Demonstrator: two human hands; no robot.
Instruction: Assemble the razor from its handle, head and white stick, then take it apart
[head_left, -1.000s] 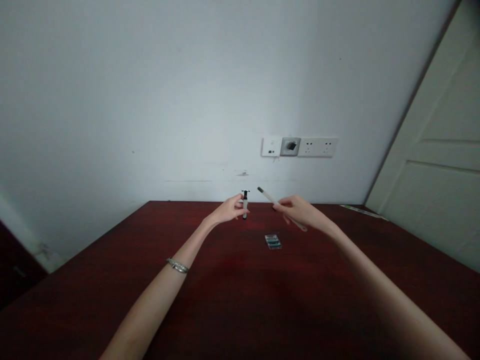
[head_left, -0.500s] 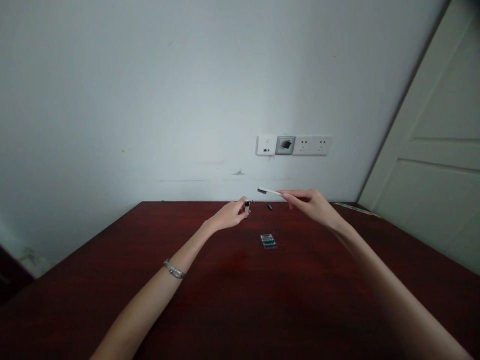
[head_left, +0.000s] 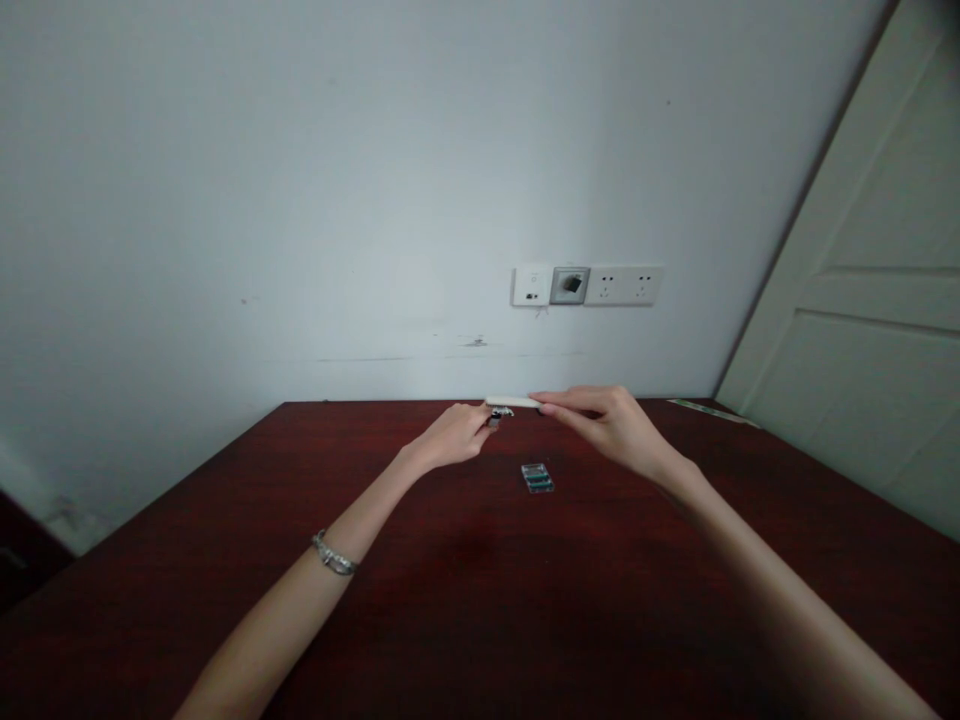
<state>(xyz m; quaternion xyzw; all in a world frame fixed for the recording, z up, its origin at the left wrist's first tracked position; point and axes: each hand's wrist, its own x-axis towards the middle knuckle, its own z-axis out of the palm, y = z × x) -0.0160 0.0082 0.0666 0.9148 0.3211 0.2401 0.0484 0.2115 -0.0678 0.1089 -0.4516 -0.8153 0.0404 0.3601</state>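
My left hand is closed around the short handle of what looks like a small razor, with a shiny metal head and a dark part below it. My right hand pinches the handle of a white toothbrush, held level. The brush head lies over the razor's head, bristles down, and seems to touch it. Below and between the hands, a clear flat case with teal-green strips rests on the table.
The dark red-brown table runs back to a white wall with switches and sockets. A thin strip lies at the back right edge, near a white panelled door. A metal bracelet circles my left wrist.
The toothbrush has moved left and down with my right hand, from above and right of the razor onto its head. My left hand has shifted only slightly, tilting the razor.
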